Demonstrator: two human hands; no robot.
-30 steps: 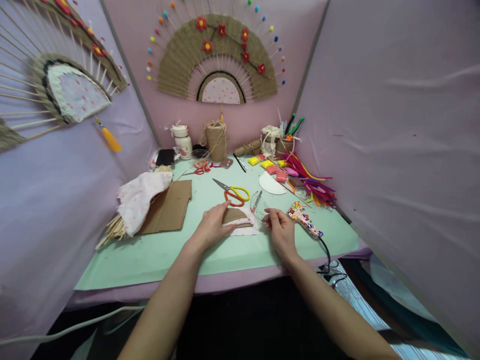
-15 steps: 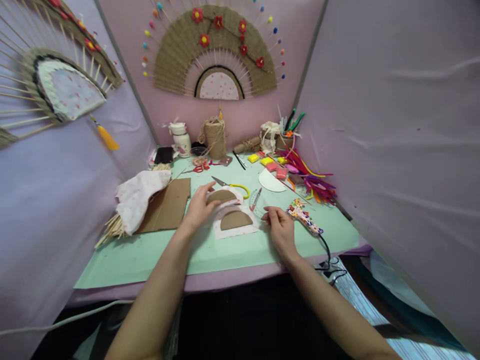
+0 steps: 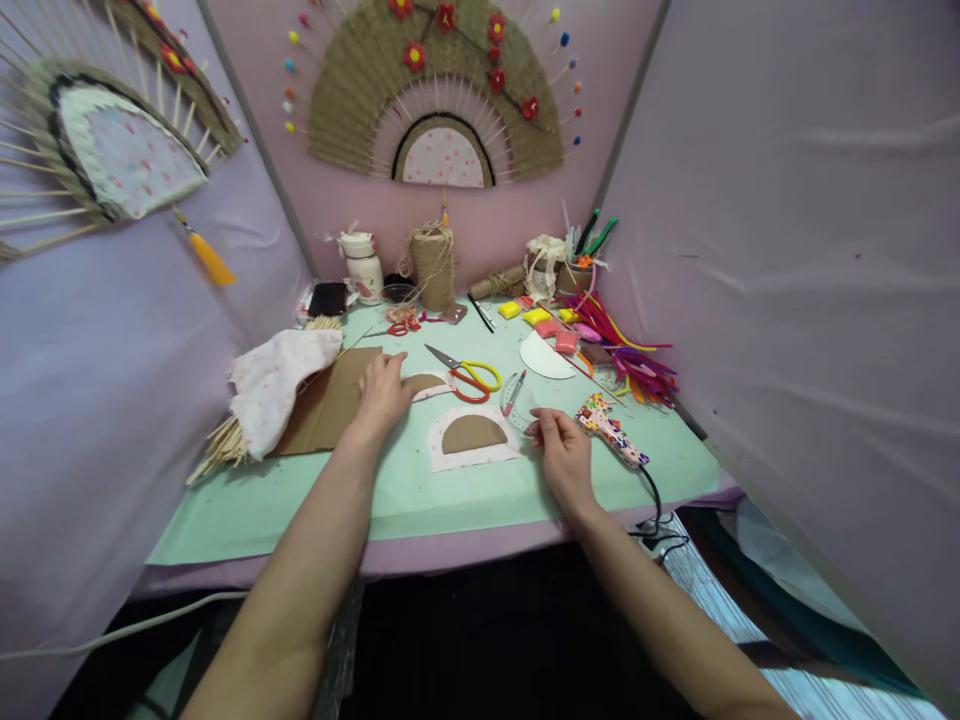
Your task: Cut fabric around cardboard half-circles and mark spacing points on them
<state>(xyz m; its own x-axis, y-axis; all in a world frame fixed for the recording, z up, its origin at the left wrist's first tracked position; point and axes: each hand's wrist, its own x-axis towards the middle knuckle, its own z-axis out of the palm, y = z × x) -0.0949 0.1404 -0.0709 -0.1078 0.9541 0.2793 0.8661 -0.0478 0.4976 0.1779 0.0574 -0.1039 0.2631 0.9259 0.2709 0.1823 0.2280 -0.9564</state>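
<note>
My left hand point(image 3: 382, 392) rests on a fabric-wrapped cardboard half-disc point(image 3: 424, 384) beside a brown cardboard sheet point(image 3: 328, 406), its fingers curled over the piece's left edge. In front of me a second brown half-disc point(image 3: 472, 433) lies on a white patterned fabric cutout point(image 3: 470, 458). My right hand point(image 3: 564, 452) sits on the green table cover just right of that cutout, fingers loosely curled and pinched near a clear protractor point(image 3: 517, 400). Nothing I can name shows in it.
Yellow and orange scissors point(image 3: 469, 375) lie behind the cutout. A patterned glue gun point(image 3: 607, 432) with a black cord lies at the right. White fabric point(image 3: 277, 385) covers wooden skewers point(image 3: 217, 450) at the left. Twine spool point(image 3: 433, 266), jar, clay blocks and pipe cleaners point(image 3: 626, 362) crowd the back.
My left hand lifted the upper fabric-wrapped half-disc off the stack and carried it back and to the left, uncovering the brown half-disc on the white cutout. My right hand barely moved.
</note>
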